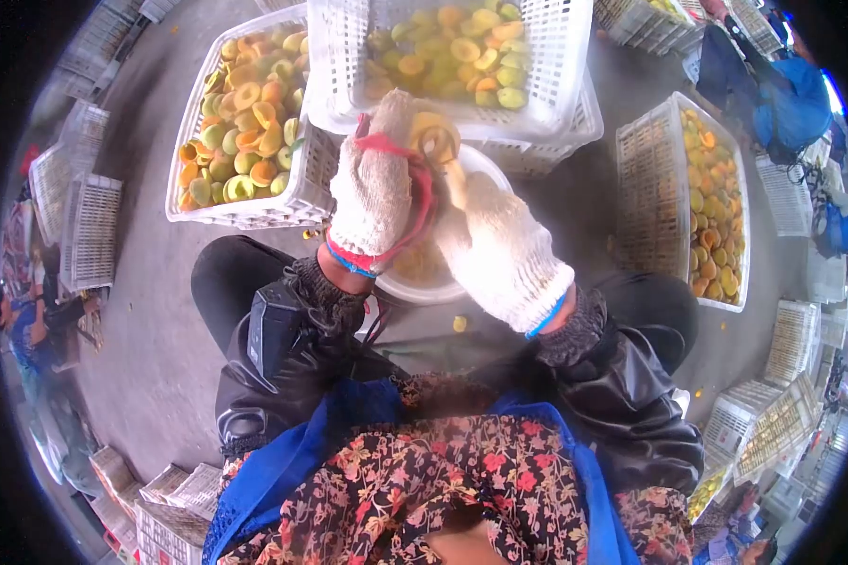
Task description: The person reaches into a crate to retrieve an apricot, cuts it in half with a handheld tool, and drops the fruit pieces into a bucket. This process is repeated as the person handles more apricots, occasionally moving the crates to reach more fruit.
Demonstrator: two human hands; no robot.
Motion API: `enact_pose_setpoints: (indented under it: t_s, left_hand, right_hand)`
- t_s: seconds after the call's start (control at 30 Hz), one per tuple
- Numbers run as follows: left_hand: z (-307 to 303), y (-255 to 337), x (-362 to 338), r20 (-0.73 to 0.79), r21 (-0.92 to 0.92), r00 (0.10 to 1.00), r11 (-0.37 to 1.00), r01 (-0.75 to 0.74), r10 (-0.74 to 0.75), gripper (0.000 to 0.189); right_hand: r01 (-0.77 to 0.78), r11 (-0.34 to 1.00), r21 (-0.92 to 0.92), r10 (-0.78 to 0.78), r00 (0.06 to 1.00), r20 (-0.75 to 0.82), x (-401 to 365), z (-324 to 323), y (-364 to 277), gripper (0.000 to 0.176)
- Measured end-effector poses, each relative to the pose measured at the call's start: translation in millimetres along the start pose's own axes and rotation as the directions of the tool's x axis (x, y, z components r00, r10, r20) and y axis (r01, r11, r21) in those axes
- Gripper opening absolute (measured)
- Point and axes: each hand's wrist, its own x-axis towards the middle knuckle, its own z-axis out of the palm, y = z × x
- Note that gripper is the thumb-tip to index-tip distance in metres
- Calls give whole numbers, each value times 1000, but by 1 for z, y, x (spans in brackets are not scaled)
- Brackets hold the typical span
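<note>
My left hand (377,193), in a white knitted glove with a red strap wound around it, is closed at an orange-yellow peach half (434,139). The peach half's round cut face shows beside the fingers. My right hand (504,250), also gloved, is closed just below and right of it, its fingertips close to the fruit. Blur and the glove hide whatever the right fingers hold. Beneath both hands stands a white basin (424,292) with pale yellowish contents, mostly covered by the gloves.
In front, a white crate (339,104) of peach halves rests on another crate (589,118). Full crates stand to the left (174,179) and right (650,188). A small yellow piece (460,324) lies on the floor. Other people and stacked crates surround the edges.
</note>
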Motion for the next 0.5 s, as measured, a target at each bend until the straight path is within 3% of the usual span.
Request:
enact_pose_setpoints:
  t_s: [0.07, 0.1, 0.13, 0.2, 0.27, 0.33, 0.37, 0.43, 0.47, 0.5]
  left_hand:
    - [3, -9, -5, 86, 27, 996, 999, 32, -34, 44]
    - [4, -12, -4, 89, 26, 995, 999, 32, -34, 44]
    - [5, -15, -4, 80, -258, 984, 951, 173, -158, 45]
    - [7, -16, -3, 155, -694, 902, 605, 390, -403, 45]
    - [14, -10, -6, 214, -829, 795, 326, 455, -568, 43]
    - [26, -10, -11, 227, -863, 711, 201, 464, -666, 42]
    - [32, -12, -15, 230, -870, 678, 164, 465, -698, 42]
    - [40, -17, -21, 256, -885, 627, 82, 458, -736, 42]
    - [42, -20, -24, 278, -891, 609, 37, 452, -743, 42]
    - [44, -24, -26, 302, -894, 596, -4, 448, -744, 42]
  right_hand:
    - [15, 1000, -8, -14, 999, 31, 0, -5, 0, 25]
    - [113, 992, -54, -106, 987, 117, 1, -9, 3, 26]
    - [212, 973, -91, -190, 960, 208, 1, -12, 5, 27]
    - [199, 980, -13, -190, 952, 239, 1, -16, 8, 29]
    - [183, 981, 64, -194, 944, 267, 0, -15, 7, 30]
    - [-181, 907, 381, 73, 957, 280, -4, -8, -1, 31]
    - [-182, 906, 382, 74, 957, 281, 0, -10, -6, 31]
    - [-549, 755, 359, 242, 742, 625, 10, -19, -14, 31]
    - [-549, 755, 358, 243, 742, 625, 5, -11, -8, 31]
    - [-166, 939, 301, 44, 926, 375, -3, 4, 0, 26]
